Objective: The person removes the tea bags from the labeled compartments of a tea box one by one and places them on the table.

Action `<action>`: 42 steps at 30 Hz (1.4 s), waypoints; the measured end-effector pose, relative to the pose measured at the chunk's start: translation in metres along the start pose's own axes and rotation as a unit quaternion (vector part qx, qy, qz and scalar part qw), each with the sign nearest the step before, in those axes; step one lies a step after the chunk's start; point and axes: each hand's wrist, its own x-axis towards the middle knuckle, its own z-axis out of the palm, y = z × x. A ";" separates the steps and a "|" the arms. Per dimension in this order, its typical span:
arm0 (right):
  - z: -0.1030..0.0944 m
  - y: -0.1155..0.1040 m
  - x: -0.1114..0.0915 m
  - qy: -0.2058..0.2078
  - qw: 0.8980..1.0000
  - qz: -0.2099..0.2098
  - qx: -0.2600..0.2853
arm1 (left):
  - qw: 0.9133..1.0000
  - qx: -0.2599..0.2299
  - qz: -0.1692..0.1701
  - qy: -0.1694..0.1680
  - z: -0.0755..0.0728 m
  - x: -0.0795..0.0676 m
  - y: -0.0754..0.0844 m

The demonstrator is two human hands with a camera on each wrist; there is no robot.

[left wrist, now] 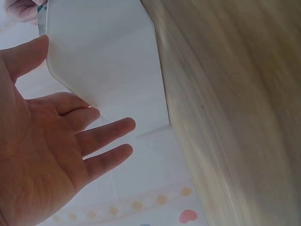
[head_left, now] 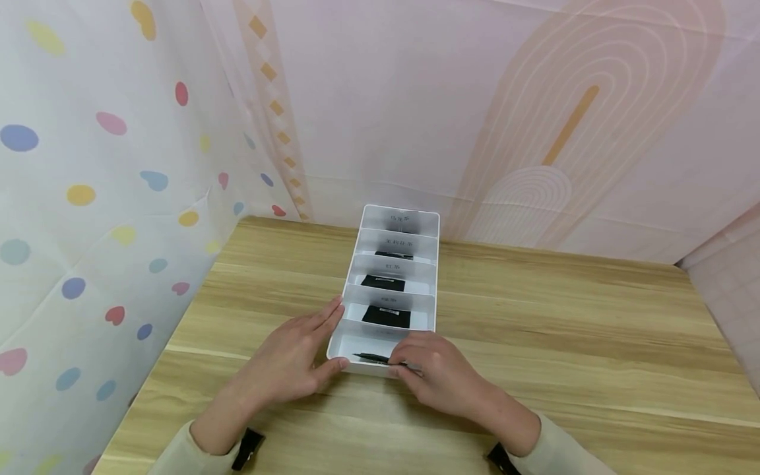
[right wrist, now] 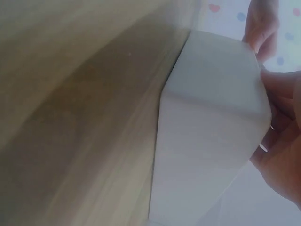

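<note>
1. Pale curtains are closing in the scene: the one on the left (head_left: 89, 198) is carrying coloured dots and hearts, the one behind is showing a beige arch pattern. Between them a wooden table (head_left: 564, 316) is standing.

2. On the left, the left hand (head_left: 291, 359) is lying flat with its fingers straight and loosely spread. Its fingertips are touching the left wall of the white tray (head_left: 350, 310), and the thumb is resting at the near left corner. I think it is bracing the tray so that it is not sliding.

3. In the middle, the white tray is sitting lengthwise, away from the person, and is divided into five compartments with small labels. Black packets (head_left: 386, 315) are lying in the middle compartments; the farthest one I cannot judge.

4. On the right, the right hand (head_left: 436, 373) is reaching over the near rim, and its fingers are pinching a thin dark packet (head_left: 373, 358), which is lying in the nearest compartment. The low grip probably is keeping the packet level.
</note>
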 end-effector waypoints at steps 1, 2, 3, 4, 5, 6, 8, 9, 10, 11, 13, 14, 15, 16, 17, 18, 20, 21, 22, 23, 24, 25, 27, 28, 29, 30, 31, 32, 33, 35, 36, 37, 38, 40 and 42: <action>0.000 0.000 0.000 0.004 1.000 -0.002 -0.006 | 1.000 0.000 0.001 0.001 0.000 0.000 0.000; -0.001 0.000 0.000 0.010 1.000 -0.004 -0.015 | 1.000 0.000 0.001 0.001 0.000 0.000 0.000; -0.002 0.000 0.000 0.016 1.000 -0.007 -0.024 | 1.000 0.001 0.002 0.001 0.000 0.001 0.000; -0.002 0.000 0.000 0.024 0.999 -0.009 -0.033 | 1.000 0.001 0.002 0.001 0.000 0.001 0.000; -0.003 0.000 0.000 0.032 0.999 -0.012 -0.041 | 1.000 0.001 0.002 0.001 0.000 0.001 0.000; -0.003 0.000 0.000 0.039 0.998 -0.014 -0.048 | 1.000 0.001 0.002 0.000 0.000 0.001 0.000; -0.005 0.001 0.000 0.052 0.997 -0.020 -0.062 | 1.000 0.001 0.001 -0.003 0.000 0.001 0.000; -0.006 0.001 0.000 0.058 0.996 -0.022 -0.064 | 1.000 0.000 0.001 -0.005 0.000 0.001 0.000; -0.006 0.002 0.000 0.064 0.996 -0.025 -0.064 | 1.000 -0.001 0.000 -0.007 0.000 0.001 0.000; -0.007 0.002 0.000 0.069 0.995 -0.027 -0.063 | 1.000 -0.001 0.000 -0.009 0.000 0.001 0.000; -0.008 0.004 0.000 0.079 0.994 -0.033 -0.062 | 1.000 -0.003 -0.002 -0.014 0.001 0.001 0.000; -0.009 0.005 0.001 0.084 0.994 -0.034 -0.059 | 1.000 -0.003 -0.003 -0.016 0.001 0.001 0.000; -0.010 0.006 0.001 0.087 0.994 -0.033 -0.055 | 1.000 -0.003 -0.004 -0.018 0.000 0.001 0.000; -0.011 0.007 0.001 0.090 0.994 -0.033 -0.052 | 1.000 -0.003 -0.005 -0.020 0.000 0.001 0.000; -0.013 0.007 0.002 0.092 0.994 -0.032 -0.051 | 1.000 -0.002 -0.007 -0.021 0.000 0.001 0.000; -0.014 0.008 0.002 0.094 0.994 -0.032 -0.051 | 1.000 -0.002 -0.008 -0.023 0.000 0.001 0.000; -0.017 0.008 0.003 0.097 0.994 -0.030 -0.048 | 1.000 -0.002 -0.011 -0.026 -0.001 0.002 0.001; -0.019 0.008 0.003 0.099 0.994 -0.028 -0.048 | 1.000 -0.002 -0.012 -0.028 -0.001 0.002 0.001; -0.020 0.008 0.003 0.101 0.993 -0.028 -0.048 | 0.999 -0.002 -0.014 -0.029 -0.001 0.002 0.001; -0.022 0.007 0.003 0.105 0.993 -0.028 -0.047 | 0.999 -0.003 -0.015 -0.030 -0.001 0.002 0.001; -0.024 0.007 0.004 0.108 0.993 -0.028 -0.045 | 0.999 -0.003 -0.016 -0.031 -0.001 0.002 0.001; -0.026 0.007 0.004 0.113 0.992 -0.030 -0.044 | 0.999 -0.004 -0.017 -0.032 -0.001 0.002 0.001; -0.030 0.008 0.006 0.124 0.991 -0.034 -0.046 | 0.999 -0.007 -0.017 -0.032 -0.001 0.002 0.002; -0.031 0.008 0.006 0.131 0.990 -0.038 -0.047 | 0.999 -0.008 -0.018 -0.032 -0.001 0.002 0.002; -0.033 0.008 0.007 0.137 0.988 -0.042 -0.049 | 0.999 -0.010 -0.018 -0.031 -0.001 0.002 0.002; -0.035 0.008 0.008 0.142 0.988 -0.043 -0.051 | 0.999 -0.011 -0.018 -0.031 -0.001 0.002 0.002; -0.036 0.008 0.008 0.148 0.986 -0.047 -0.053 | 0.999 -0.013 -0.019 -0.031 -0.001 0.002 0.002; -0.038 0.008 0.009 0.152 0.986 -0.047 -0.055 | 0.999 -0.013 -0.019 -0.029 -0.001 0.002 0.002; -0.040 0.008 0.010 0.156 0.985 -0.049 -0.057 | 0.999 -0.013 -0.020 -0.028 -0.001 0.002 0.002; -0.045 0.008 0.011 0.162 0.984 -0.045 -0.059 | 0.999 -0.011 -0.019 -0.025 0.000 0.001 0.002; -0.047 0.009 0.011 0.165 0.984 -0.045 -0.060 | 0.999 -0.011 -0.019 -0.025 0.000 0.001 0.001; -0.050 0.009 0.011 0.168 0.983 -0.043 -0.061 | 0.999 -0.011 -0.018 -0.024 0.000 0.000 0.001; -0.052 0.009 0.012 0.170 0.983 -0.041 -0.059 | 1.000 -0.010 -0.017 -0.023 0.000 0.000 0.001; -0.058 0.010 0.013 0.175 0.982 -0.035 -0.054 | 1.000 -0.010 -0.017 -0.023 0.000 0.000 0.001; -0.063 0.011 0.013 0.179 0.982 -0.027 -0.051 | 1.000 -0.010 -0.018 -0.023 0.000 0.000 0.001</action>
